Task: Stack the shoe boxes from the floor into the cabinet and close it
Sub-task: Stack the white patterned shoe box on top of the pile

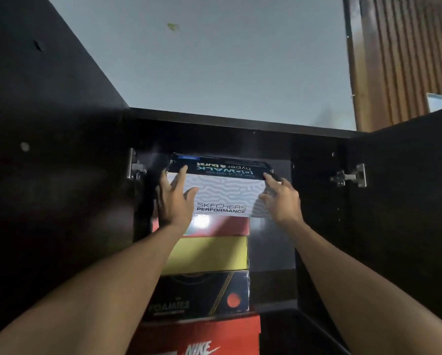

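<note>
Both bare forearms reach up from the lower corners; left hand and right hand spread open-fingered, mid-frame.

Up at the top of the stack sits the white Skechers box, its squiggly grey pattern and "SKECHERS PERFORMANCE" lettering facing out, a dark blue lid with upside-down print on top of it, close under the roof of the cabinet. Beneath it there's a red box, mostly covered, then a yellow box, then a black box with gold lines and an orange dot. At the bottom, a red Nike box, sticking out a touch further right than the others. The dark cabinet stands open, both doors swung wide, the stack on its left side.
</note>
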